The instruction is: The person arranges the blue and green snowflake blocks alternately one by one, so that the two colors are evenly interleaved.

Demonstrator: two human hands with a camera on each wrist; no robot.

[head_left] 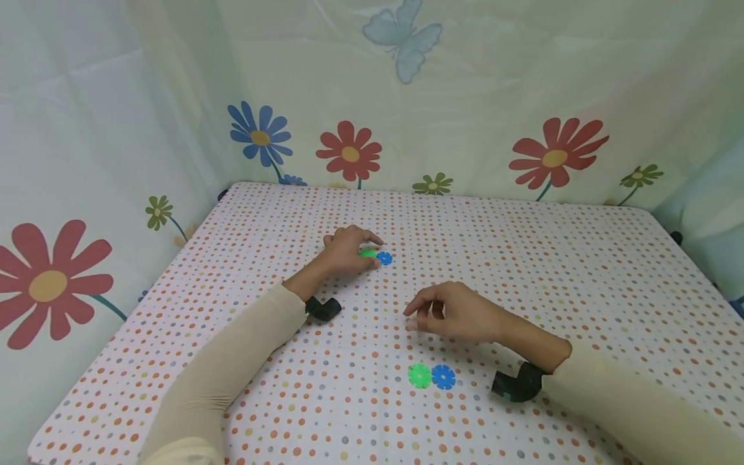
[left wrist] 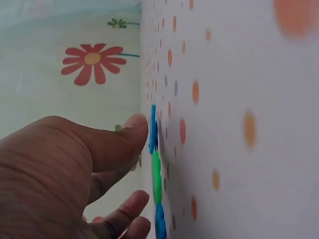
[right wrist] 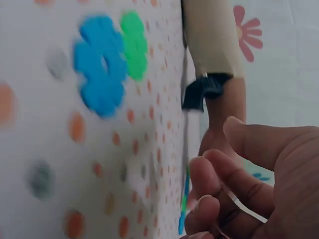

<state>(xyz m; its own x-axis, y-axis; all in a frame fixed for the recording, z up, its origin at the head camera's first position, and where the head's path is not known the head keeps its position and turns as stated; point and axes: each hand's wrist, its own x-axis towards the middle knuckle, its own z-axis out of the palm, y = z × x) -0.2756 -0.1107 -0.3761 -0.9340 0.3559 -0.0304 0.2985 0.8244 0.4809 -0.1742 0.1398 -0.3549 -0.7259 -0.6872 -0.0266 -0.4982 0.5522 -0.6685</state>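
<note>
My left hand (head_left: 351, 250) is low over the far middle of the table, thumb and fingers apart around a row of flat notched plastic discs. A green disc (head_left: 369, 254) is partly hidden by the hand, and a blue disc (head_left: 385, 258) lies beside the thumb. The left wrist view shows a second blue disc (left wrist: 160, 221) past the green one. Nearer me, my right hand (head_left: 456, 313) hovers with loosely bent fingers and nothing in them. In front of it lie another green disc (head_left: 420, 375) and blue disc (head_left: 444, 376), edge to edge.
A white cloth with coloured dots covers the table (head_left: 523, 258). Behind and left of it hangs a flower-printed curtain (head_left: 453, 116). Black wrist mounts, one on the left wrist (head_left: 323, 309) and one on the right wrist (head_left: 519, 382), hang below the forearms.
</note>
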